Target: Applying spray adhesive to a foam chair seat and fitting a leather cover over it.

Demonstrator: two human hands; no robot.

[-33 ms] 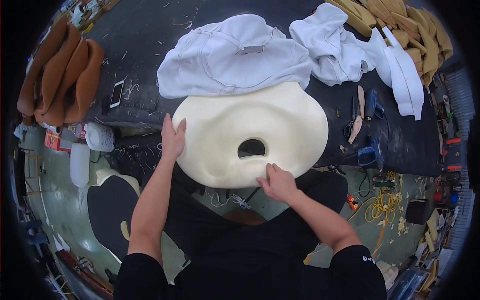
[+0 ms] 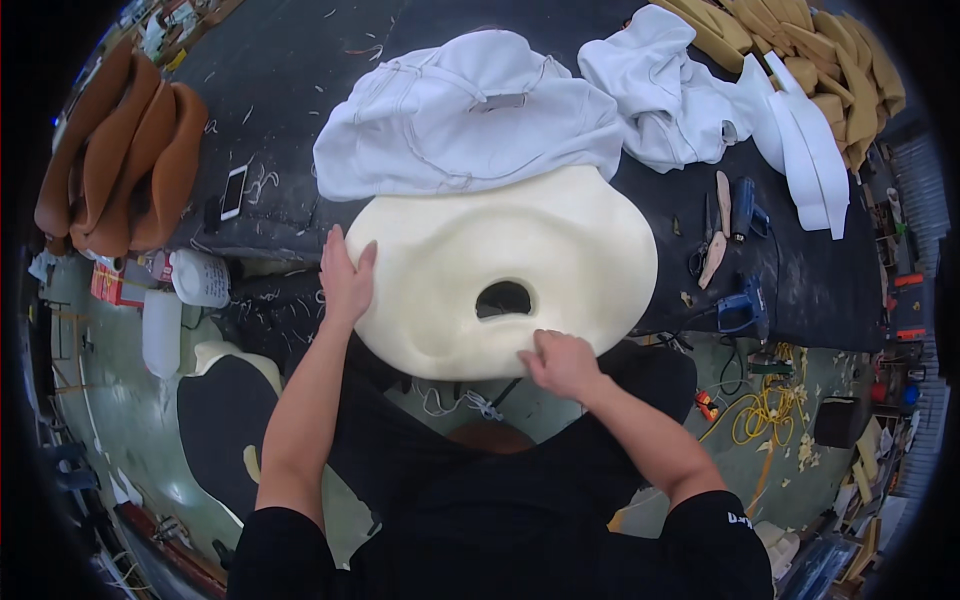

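A cream moulded foam pad (image 2: 590, 250), rounded and dished with an oval hole near its front, lies before me at the table's near edge. Its far side is tucked under a white stitched cover (image 2: 450, 120), which looks bunched and turned inside out. Against the pad's left edge rests my left hand (image 2: 347, 285), fingers stretched and thumb apart. Lower right of the hole, my right hand (image 2: 563, 365) is closed at the near rim, its fingers curled on the foam. The underside of the pad is hidden.
A second white cover (image 2: 660, 90) lies at the far right beside white curved panels (image 2: 805, 165) and tan foam pieces (image 2: 840, 80). Scissors (image 2: 705, 235) and a blue heat gun (image 2: 743, 210) lie right. Brown pads (image 2: 125, 160) and a phone (image 2: 234, 192) are left; a yellow cord (image 2: 765, 412) coils on the floor.
The pad's near edge and hole sit very slightly lower in the picture. My right hand has shifted a touch to the right along the rim; my left hand stays at the left edge.
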